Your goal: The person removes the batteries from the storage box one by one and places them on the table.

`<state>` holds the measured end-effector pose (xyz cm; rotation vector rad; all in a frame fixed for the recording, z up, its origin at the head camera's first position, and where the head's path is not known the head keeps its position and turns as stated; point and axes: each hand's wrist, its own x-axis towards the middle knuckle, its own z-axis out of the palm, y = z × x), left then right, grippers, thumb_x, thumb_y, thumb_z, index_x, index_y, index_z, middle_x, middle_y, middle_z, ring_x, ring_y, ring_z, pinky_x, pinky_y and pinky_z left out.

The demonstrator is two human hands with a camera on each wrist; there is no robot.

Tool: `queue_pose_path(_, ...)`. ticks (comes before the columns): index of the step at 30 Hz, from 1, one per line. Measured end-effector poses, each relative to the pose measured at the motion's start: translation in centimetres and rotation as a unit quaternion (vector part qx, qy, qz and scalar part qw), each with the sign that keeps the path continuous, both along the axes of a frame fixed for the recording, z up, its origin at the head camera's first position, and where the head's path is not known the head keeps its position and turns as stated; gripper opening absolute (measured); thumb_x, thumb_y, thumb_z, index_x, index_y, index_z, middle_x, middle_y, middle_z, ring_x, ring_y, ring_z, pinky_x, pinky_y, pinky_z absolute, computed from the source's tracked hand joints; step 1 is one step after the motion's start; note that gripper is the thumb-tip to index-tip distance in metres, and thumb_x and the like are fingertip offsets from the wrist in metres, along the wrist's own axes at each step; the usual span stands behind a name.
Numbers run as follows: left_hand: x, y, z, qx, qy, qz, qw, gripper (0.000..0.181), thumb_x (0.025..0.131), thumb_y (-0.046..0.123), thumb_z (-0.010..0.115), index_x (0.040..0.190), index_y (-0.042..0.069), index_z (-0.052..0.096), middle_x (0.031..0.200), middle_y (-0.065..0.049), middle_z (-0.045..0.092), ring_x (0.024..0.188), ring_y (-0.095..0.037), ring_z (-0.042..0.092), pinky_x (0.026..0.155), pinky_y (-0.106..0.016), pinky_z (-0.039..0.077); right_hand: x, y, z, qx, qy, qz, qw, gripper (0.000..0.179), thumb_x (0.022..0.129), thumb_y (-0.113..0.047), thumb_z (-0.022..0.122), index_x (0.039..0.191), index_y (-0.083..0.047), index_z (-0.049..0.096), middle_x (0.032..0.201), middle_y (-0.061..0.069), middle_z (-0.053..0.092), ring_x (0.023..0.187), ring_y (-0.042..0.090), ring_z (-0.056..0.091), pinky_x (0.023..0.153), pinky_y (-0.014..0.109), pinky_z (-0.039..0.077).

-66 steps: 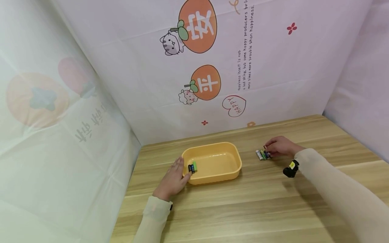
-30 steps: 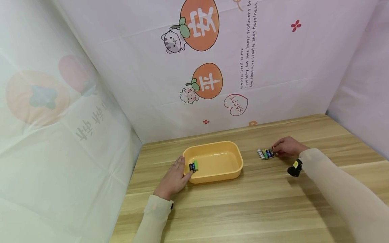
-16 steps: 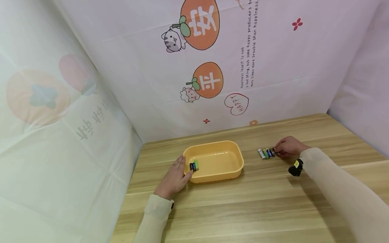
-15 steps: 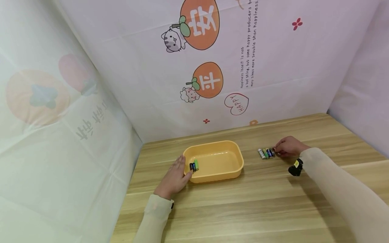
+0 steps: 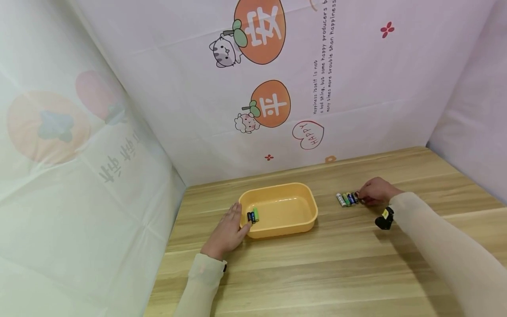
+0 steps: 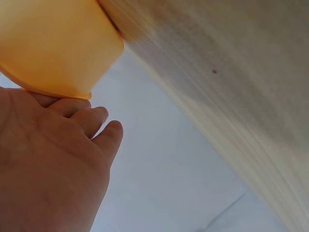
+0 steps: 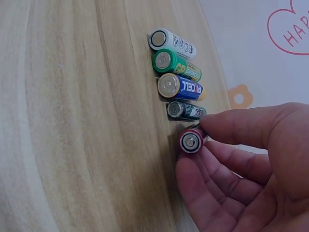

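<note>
My left hand [image 5: 225, 231] rests at the left end of a yellow plastic tray [image 5: 283, 231], fingers stretched along the rim; the left wrist view shows them touching its edge from outside. Inside that end lie three batteries: one light green [image 5: 255, 214], one blue [image 5: 252, 217] and one black [image 5: 249, 216]. To the right of the tray, my right hand [image 5: 374, 191] pinches a red battery [image 7: 191, 141] by thumb and finger, its end facing the camera. Beside it is a row with a dark green battery [image 7: 187, 110], a blue battery [image 7: 181, 86], a green battery [image 7: 176, 64] and a white battery [image 7: 176, 42].
The wooden table [image 5: 285, 273] runs back to a white printed cloth [image 5: 214, 145] standing along its far edge. More cloth [image 5: 79, 211] closes the left side and the right side. A black device [image 5: 384, 219] is strapped to the right wrist.
Compared with 2.2 s ago, my right hand has shifted slightly right, baring more of the battery row. In the last half second it has barely moved. Left hand and tray have stayed put.
</note>
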<state>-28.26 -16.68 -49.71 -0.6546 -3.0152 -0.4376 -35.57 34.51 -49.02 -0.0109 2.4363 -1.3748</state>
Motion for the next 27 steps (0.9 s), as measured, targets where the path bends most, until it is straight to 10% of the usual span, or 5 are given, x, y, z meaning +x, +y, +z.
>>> queue_pose_path(27, 0.21, 0.15, 0.25, 0.000, -0.006, 0.009, 0.9999, 0.082, 0.100, 0.060, 0.025, 0.155, 0.001, 0.010, 0.161, -0.010, 0.006, 0.147, -0.021, 0.007, 0.116, -0.043, 0.015, 0.37, -0.30, -0.05, 0.020, 0.009, 0.000, 0.9998, 0.037, 0.088, -0.007, 0.064, 0.114, 0.019, 0.058, 0.087, 0.010, 0.066, 0.075, 0.017, 0.062, 0.069, 0.037, 0.057)
